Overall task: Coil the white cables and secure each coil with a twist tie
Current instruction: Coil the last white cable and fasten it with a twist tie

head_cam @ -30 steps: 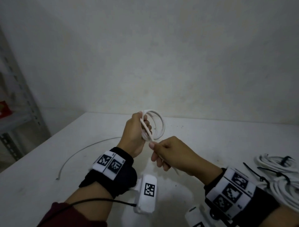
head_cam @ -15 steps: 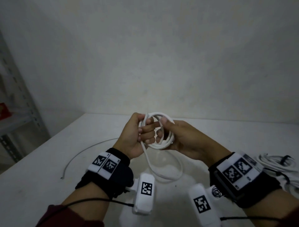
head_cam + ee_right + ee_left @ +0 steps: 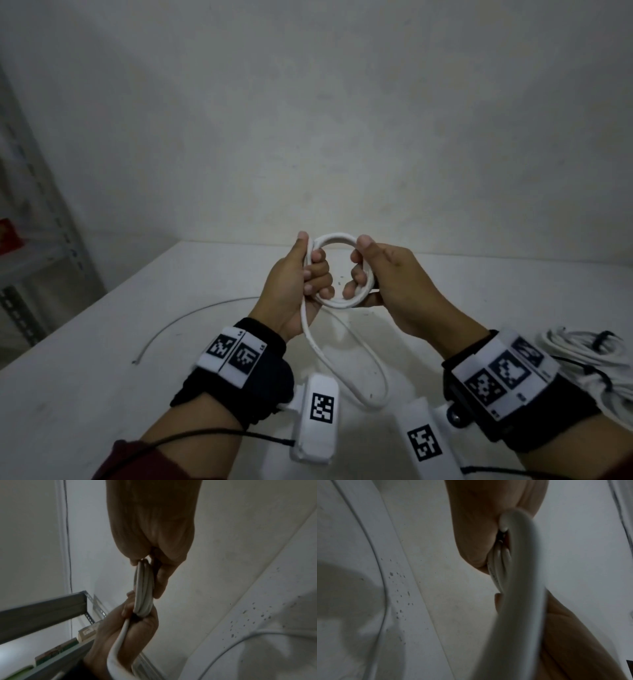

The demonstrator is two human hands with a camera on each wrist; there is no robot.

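we see a white table [image 3: 85,394] against a pale wall [image 3: 342,120], and a grey metal shelving rack [image 3: 37,240] at far left.

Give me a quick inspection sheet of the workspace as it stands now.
Surface: white table, speckled with dark spots.
Job's things: white cable coil held up, its loose loop hanging down to the table; tied coils at right.
Clutter: thin wire lying on the left.
Grips: left hand and right hand each grip the coil.
Cables: black lead along the left forearm.
Surroundings: plain wall; metal shelving at left.
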